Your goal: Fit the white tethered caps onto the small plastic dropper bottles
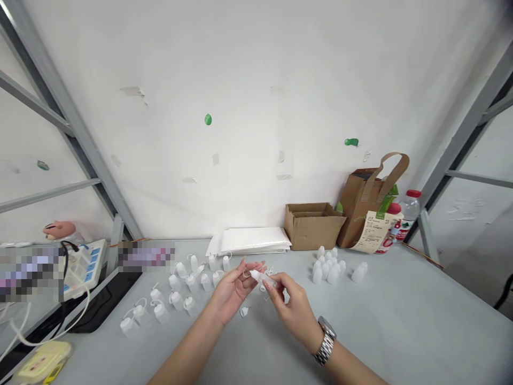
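Observation:
My right hand (292, 302) pinches a small translucent squeeze bottle (264, 279) between thumb and fingers. The bottle lies tilted, its white tip pointing left over my other palm. A thin white loop (246, 272) shows at that tip; whether it is joined to the bottle I cannot tell. My left hand (236, 289) is turned palm up with its fingers stretched out beside the tip. On the table below lies a loose white cap (244, 311). More small white caps (270, 270) lie behind the hands, partly hidden.
Several capped bottles (175, 299) stand at left, and several bottles without looped caps (332, 274) at right. Along the wall are white flat packets (252, 239), a cardboard box (315, 232), a paper bag (355, 208) and a drink bottle (410, 208). A power strip (86, 267) with cables sits far left.

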Motion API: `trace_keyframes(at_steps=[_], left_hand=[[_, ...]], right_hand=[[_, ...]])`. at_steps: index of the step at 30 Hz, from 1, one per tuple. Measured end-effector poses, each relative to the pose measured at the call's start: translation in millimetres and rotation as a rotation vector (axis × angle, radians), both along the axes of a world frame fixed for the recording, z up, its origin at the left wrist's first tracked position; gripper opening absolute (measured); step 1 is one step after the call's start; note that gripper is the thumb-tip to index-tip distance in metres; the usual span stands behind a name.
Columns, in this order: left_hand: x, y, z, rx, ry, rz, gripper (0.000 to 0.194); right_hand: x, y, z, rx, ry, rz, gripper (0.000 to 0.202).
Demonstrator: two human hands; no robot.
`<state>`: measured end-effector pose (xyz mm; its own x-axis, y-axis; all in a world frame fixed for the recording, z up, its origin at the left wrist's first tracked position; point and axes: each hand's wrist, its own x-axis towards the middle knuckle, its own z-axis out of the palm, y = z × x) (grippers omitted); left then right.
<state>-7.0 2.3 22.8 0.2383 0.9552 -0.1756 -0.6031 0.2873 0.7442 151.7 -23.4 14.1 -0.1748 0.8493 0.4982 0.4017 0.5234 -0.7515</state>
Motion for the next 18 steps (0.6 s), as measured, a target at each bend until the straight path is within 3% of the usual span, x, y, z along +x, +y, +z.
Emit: trace_keyframes(at_steps=[18], left_hand=[[0.4,0.4,-2.5,0.04,0.0,0.003,0.022]], right_hand=[[-2.5,-0.6,-4.5,0.059,-0.056,-0.054,0.022]])
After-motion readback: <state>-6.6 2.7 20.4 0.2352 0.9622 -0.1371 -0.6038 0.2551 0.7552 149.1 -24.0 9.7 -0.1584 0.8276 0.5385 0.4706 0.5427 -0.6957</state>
